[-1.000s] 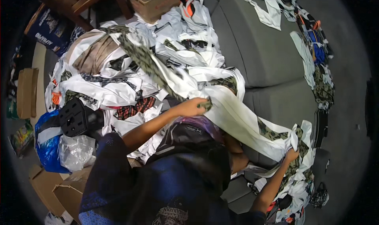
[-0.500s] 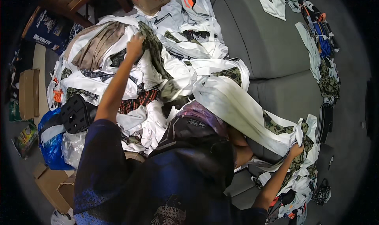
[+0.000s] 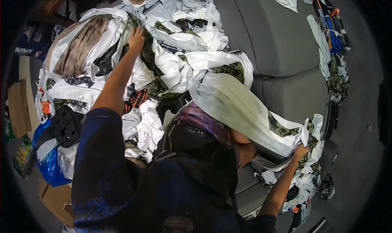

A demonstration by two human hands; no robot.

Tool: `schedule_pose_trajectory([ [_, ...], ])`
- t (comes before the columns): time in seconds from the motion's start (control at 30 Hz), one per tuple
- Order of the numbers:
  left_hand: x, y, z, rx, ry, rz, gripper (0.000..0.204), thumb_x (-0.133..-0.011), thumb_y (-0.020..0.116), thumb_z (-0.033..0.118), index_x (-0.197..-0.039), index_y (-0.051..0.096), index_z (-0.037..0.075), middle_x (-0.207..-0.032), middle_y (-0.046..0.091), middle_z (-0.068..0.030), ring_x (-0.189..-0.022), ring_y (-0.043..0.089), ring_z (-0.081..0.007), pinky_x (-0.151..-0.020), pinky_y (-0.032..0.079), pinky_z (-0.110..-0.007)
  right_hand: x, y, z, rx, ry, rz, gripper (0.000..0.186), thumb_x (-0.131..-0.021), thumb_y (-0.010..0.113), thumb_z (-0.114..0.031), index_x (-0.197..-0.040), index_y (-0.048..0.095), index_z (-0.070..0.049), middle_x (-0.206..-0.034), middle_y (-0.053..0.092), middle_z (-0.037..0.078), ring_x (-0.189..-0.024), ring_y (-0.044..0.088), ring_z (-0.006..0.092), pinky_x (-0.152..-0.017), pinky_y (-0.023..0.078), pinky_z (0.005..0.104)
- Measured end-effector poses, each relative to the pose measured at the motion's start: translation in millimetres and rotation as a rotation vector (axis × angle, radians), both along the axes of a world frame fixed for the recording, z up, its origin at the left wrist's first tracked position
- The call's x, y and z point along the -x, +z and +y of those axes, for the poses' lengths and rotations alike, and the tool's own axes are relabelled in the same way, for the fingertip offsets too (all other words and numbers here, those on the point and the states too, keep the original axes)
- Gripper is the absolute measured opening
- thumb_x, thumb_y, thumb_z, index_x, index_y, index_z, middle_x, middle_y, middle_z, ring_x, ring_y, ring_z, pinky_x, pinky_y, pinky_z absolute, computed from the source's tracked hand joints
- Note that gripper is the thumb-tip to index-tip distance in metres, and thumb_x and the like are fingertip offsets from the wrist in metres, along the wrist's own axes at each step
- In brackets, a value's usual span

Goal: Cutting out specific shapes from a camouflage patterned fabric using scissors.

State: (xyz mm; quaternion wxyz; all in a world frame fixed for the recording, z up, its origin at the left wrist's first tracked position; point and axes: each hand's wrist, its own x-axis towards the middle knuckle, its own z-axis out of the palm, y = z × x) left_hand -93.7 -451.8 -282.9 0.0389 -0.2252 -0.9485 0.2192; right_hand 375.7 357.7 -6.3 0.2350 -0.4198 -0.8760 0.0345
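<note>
My left hand [image 3: 136, 40] reaches to the far left of the cloth pile, its fingers stretched out and lying on a dark camouflage fabric piece [image 3: 150, 55]. Off to the right, my right hand [image 3: 301, 152] is closed on the end of a long white fabric piece [image 3: 241, 106]. That piece runs from the pile across my lap toward the right, with a camouflage strip along its far edge. Part of my right hand's grip is hidden by bunched cloth.
A grey sofa [image 3: 286, 36] stretches beyond the pile. More fabric scraps [image 3: 304, 184] hang at its right side, and bundled cloth [image 3: 337, 75] lies farther back. At left are a black plastic part [image 3: 66, 126], a blue plastic bag [image 3: 51, 165] and cardboard boxes [image 3: 57, 196].
My left hand has loosened, its fingers now extended on the camouflage fabric, which has settled onto the pile. My right hand keeps hold of the white fabric. The view has shifted slightly.
</note>
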Motion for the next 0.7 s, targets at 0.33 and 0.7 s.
schedule_pose_trajectory([
  [0.33, -111, 236, 230, -1.628, 0.034, -1.103, 0.02, -0.09, 0.046, 0.017, -0.103, 0.056, 0.004, -0.083, 0.053, -0.0028, -0.071, 0.047, -0.0134, -0.065, 0.041, -0.025, 3, 5, -23, 0.056, 0.028, -0.004, 0.041, -0.076, 0.05, -0.013, -0.11, 0.059, 0.007, -0.101, 0.063, 0.025, -0.09, 0.059, 0.0437, -0.081, 0.046, 0.0405],
  [0.7, -103, 228, 288, -1.576, -0.688, -1.158, 0.052, -0.064, 0.059, -0.005, -0.116, 0.055, 0.001, -0.113, 0.06, -0.0081, -0.095, 0.057, -0.0216, -0.083, 0.046, -0.029, 10, -4, -22, 0.015, -0.076, 0.012, 0.043, -0.075, 0.05, -0.014, -0.112, 0.058, 0.007, -0.104, 0.063, 0.024, -0.092, 0.059, 0.0434, -0.082, 0.046, 0.0405],
])
